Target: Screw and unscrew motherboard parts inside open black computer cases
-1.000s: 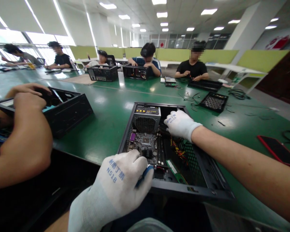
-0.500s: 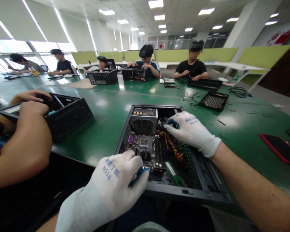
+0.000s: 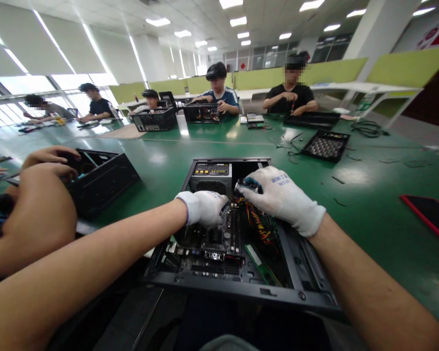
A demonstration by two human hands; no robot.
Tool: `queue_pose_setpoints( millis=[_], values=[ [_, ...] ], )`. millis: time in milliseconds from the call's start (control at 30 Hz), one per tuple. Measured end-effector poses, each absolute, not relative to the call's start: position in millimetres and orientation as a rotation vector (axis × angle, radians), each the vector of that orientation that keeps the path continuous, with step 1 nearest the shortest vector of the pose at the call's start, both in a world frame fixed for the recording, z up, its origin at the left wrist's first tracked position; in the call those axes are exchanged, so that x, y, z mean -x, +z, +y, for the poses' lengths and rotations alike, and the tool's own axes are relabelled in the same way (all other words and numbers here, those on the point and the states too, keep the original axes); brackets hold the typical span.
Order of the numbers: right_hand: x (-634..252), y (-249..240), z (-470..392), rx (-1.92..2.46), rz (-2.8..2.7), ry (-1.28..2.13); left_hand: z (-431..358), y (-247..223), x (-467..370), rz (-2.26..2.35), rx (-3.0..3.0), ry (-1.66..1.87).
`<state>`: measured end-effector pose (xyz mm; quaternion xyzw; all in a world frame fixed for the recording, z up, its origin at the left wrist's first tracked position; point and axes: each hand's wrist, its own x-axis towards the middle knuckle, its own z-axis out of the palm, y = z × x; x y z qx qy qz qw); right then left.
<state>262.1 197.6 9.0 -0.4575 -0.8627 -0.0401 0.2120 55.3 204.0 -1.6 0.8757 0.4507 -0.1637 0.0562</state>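
Note:
An open black computer case (image 3: pixel 237 285) lies before me, with a motherboard (image 3: pixel 208 248) inside. My left hand (image 3: pixel 207 207), in a white glove, reaches over the board's upper part, covering the processor socket. Its fingers are bunched downward; what they hold, if anything, is hidden. In my gloved right hand (image 3: pixel 272 192) is a CPU cooler (image 3: pixel 247 186) with a ribbed edge, tilted above the wiring beside the power supply (image 3: pixel 212 171). Coloured cables (image 3: pixel 258 222) run below that hand. A green memory stick (image 3: pixel 261 263) lies loose at the case's near right.
A neighbour's arm (image 3: pixel 40 214) and black case (image 3: pixel 106 180) are close at left. On the green table (image 3: pixel 164 151) stand a black tray-like part (image 3: pixel 325 145), a red-edged phone-like slab (image 3: pixel 429 214) and cables (image 3: pixel 369 129). Several people work across the table.
My left hand has moved from the case's near side up over the processor socket. My right hand has shifted slightly left with the cooler, whose ribbed edge now shows more.

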Motion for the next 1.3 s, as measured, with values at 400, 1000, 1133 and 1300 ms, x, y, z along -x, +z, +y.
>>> queue_pose_setpoints(
  millis=[400,1000,1133,1300],
  values=[
    [-267,6,194,1.218,-2.431,-0.118,236,-46,-59,1.402,-2.566,-0.815],
    [-270,3,194,1.181,-2.428,-0.11,239,-38,-62,1.388,-2.553,-0.862],
    [-270,3,194,1.179,-2.427,-0.121,240,-39,-61,1.408,-2.549,-0.862],
    [-270,3,194,1.186,-2.411,-0.114,242,-40,-61,1.416,-2.546,-0.887]
  ],
)
